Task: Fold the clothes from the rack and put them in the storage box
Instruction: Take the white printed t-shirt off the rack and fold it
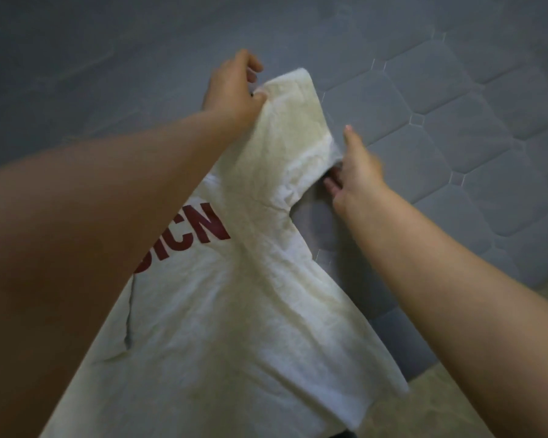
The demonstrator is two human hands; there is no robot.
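Both hands gripping shirt edges

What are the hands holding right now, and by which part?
The left hand pinches the white T-shirt at its sleeve's edge. The right hand touches the sleeve's underside; a grip cannot be told.

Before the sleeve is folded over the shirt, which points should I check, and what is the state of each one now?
1. Left hand pinches the sleeve edge of the white T-shirt: ok.
2. Right hand holds the sleeve's other side: cannot tell, its fingers touch the underarm but the grip is blurred.
3. Shirt lies flat on the grey mattress: not ok, the body is wrinkled and lifted.
4. Red lettering fully in view: not ok, the left arm covers part.
5. Storage box in view: not ok, none visible.
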